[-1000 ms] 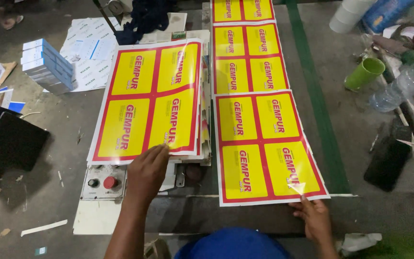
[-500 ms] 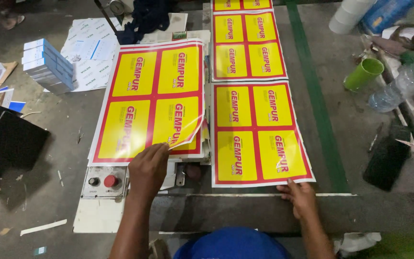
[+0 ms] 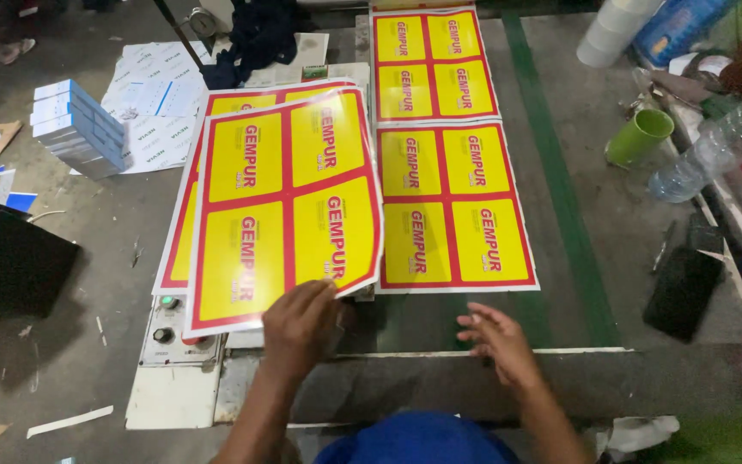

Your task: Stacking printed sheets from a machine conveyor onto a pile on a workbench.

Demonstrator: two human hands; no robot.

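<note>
**Ana:** Head view, starting at the far left: what lies there?

**Ben:** A black flat panel on the floor, then a stack of small blue-and-white boxes with white printed sheets just beside it. Nearer the person is a white control box with a green button and a knob.

**Ana:** And the work itself?

**Ben:** The left hand pinches the near edge of the lifted sheet, a yellow sheet of four panels with red borders. It is raised and tilted off the stack of sheets below, its near right corner curling.

**Ana:** How would you handle that well?

**Ben:** I'd judge it wants a firm pinch at the edge and a flat carry, so the curl does not crease, and its borders squared with the laid sheets.

**Ana:** Further right?

**Ben:** Two like sheets lie flat on the dark belt: the nearer laid sheet and the farther laid sheet, almost edge to edge. The right hand hovers just short of the nearer one, fingers spread, holding nothing.

**Ana:** And the far right?

**Ben:** A green cup, a clear plastic bottle on its side, and a black flat object.
</note>
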